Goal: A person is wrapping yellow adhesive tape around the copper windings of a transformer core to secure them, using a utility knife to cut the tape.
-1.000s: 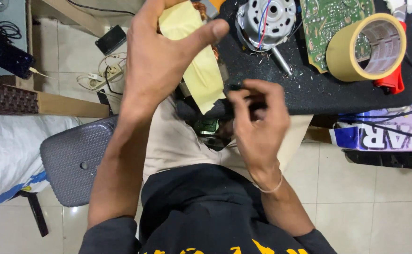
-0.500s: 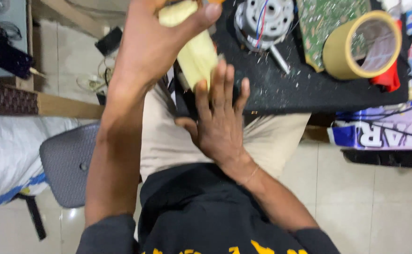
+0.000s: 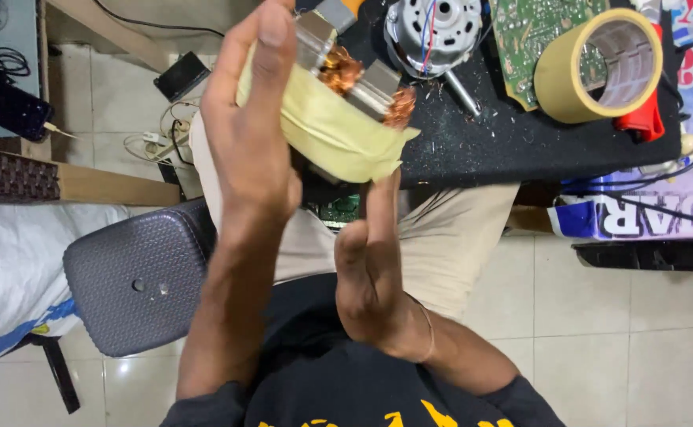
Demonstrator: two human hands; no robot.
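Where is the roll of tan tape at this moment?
The roll of tan tape stands at the upper right of the head view, on the black work mat, beside the green circuit board.

Most of the wound motor core (image 3: 354, 87) behind yellow cloth (image 3: 331, 130) and left hand (image 3: 251, 134); housing's top cropped.

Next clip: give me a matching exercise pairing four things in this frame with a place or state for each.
Things:
1. wound motor core
2. tape roll
3. green circuit board
4. grey stool

Places or states:
a. partly under the roll
b. on the floor, left of the legs
c. wrapped in yellow tape, held in the left hand
d. on the black worktop's right end

Pairs: 1-c, 2-d, 3-a, 4-b
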